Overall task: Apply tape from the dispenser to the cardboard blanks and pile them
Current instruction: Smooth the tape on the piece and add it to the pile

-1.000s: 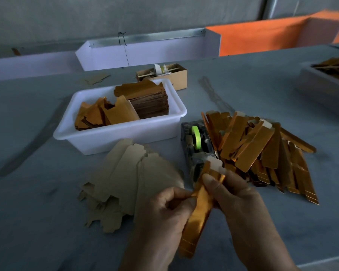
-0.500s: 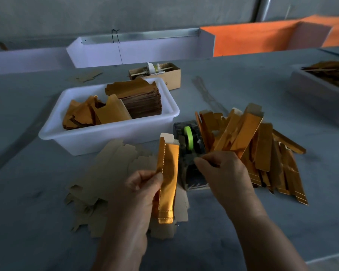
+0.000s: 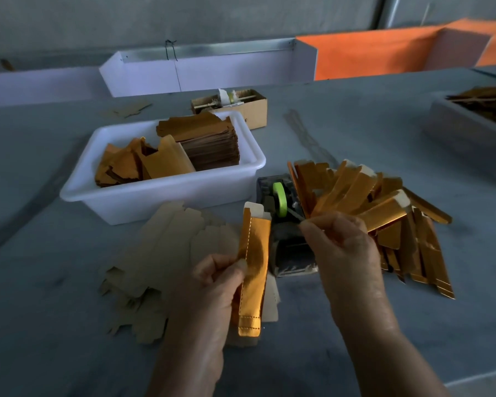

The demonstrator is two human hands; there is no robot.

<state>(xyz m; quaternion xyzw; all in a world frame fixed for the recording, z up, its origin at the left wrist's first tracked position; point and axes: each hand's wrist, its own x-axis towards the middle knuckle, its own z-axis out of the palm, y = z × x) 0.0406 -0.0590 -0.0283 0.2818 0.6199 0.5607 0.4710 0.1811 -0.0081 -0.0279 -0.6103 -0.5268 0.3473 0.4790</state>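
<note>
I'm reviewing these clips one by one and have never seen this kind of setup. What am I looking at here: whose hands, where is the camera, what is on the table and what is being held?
There is no machine: a person works with bare hands, filmed by a wide-angle camera on their head that looks forward and down.

The left hand holds a folded gold cardboard blank upright. The right hand is at the tape dispenser, which carries a green roll; its fingertips seem to pinch tape, though the strip is too faint to confirm.

On the grey table lie a white tub of gold blanks, plain brown blanks spread flat at the left, a loose pile of gold blanks at the right, and a small cardboard box behind.
</note>
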